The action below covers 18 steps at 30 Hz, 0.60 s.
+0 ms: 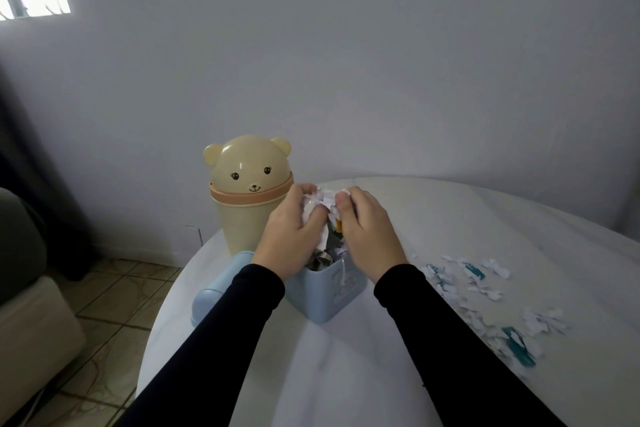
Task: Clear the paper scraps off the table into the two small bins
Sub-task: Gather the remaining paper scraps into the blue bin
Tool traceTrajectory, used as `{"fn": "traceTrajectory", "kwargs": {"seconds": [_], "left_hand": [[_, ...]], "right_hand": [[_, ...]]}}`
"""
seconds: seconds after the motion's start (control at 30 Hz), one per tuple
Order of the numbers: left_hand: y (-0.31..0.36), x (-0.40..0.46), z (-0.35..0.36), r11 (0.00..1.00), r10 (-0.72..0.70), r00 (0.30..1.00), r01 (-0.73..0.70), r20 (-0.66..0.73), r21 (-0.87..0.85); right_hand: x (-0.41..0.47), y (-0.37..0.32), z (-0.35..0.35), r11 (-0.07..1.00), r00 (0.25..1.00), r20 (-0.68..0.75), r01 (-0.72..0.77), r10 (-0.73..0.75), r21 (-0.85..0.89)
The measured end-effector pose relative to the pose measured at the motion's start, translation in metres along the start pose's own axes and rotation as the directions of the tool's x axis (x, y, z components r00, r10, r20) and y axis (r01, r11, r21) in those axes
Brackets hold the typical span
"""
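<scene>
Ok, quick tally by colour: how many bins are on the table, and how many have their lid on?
Beige bear bin, lid on: 1
Blue bin, lid off, scraps inside: 1
Total bins: 2
Blue lid lying beside the blue bin: 1

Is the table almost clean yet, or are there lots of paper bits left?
Partly done. The blue bin already has scraps in it. Right now the left hand and right hand hold a bunch of paper scraps together above it. Still left: a big scatter of white and teal scraps on the table. The bear bin has its lid on.
</scene>
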<state>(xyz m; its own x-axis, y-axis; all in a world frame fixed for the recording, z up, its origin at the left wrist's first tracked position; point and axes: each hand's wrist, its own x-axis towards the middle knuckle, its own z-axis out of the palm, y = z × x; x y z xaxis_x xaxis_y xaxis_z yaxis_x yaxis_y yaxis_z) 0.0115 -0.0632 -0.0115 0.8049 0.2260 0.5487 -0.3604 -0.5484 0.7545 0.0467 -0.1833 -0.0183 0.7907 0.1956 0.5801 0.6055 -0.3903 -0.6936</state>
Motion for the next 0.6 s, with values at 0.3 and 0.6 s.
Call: {"fn": "traceTrajectory", "kwargs": {"seconds": [0.3, 0.6], "left_hand": [[-0.002, -0.0053, -0.0006, 1.0, 0.015, 1.0, -0.015, -0.012, 0.007], [-0.0033, -0.0028, 0.001, 0.988, 0.049, 0.998, -0.053, 0.032, 0.147]], "right_hand": [[-0.0052, 0.0029, -0.0064, 0.988, 0.992, 0.094, 0.094, -0.083, -0.124], [-0.0038, 0.0031, -0.0044, 0.949, 0.96, 0.277, 0.12, -0.037, -0.292]]}}
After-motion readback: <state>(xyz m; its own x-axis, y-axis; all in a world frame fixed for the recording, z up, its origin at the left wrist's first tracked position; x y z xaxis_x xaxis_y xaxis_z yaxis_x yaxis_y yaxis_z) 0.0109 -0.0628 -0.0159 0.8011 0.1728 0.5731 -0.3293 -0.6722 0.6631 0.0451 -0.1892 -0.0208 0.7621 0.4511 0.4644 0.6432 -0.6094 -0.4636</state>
